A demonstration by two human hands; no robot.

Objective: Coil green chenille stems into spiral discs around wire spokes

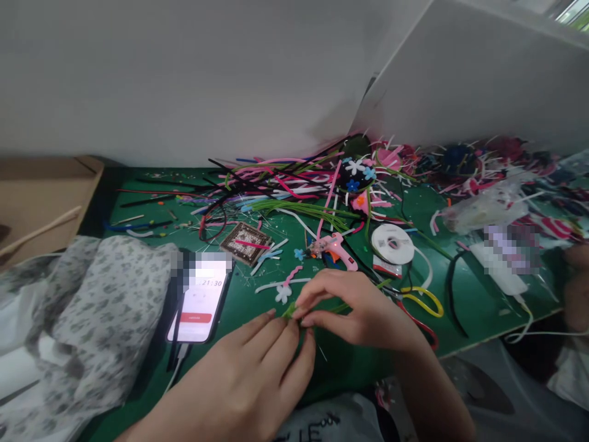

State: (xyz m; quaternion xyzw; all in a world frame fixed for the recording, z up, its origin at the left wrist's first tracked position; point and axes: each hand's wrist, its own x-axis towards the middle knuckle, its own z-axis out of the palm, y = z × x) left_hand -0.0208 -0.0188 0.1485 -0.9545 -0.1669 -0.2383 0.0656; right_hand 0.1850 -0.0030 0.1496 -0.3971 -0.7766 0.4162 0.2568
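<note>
My left hand (248,365) and my right hand (356,310) meet near the front edge of the green table. Between their fingertips is a small green pipe cleaner piece (289,310), mostly hidden by the fingers. Both hands are closed in a pinch on it. A green stem runs out behind my right hand. Just beyond the fingertips lies a white pipe cleaner flower (283,293) with a pink curl above it. Past my right hand sits a pink glue gun (343,250), and scissors with red and yellow handles (426,301) lie to its right.
A lit phone (197,307) and patterned cloth (110,313) lie at the left. Farther back are a pile of pipe cleaners (280,184), a patterned square (246,244) and a white spool (392,244). Plastic bags (488,212) and a white power bank (499,270) are at the right.
</note>
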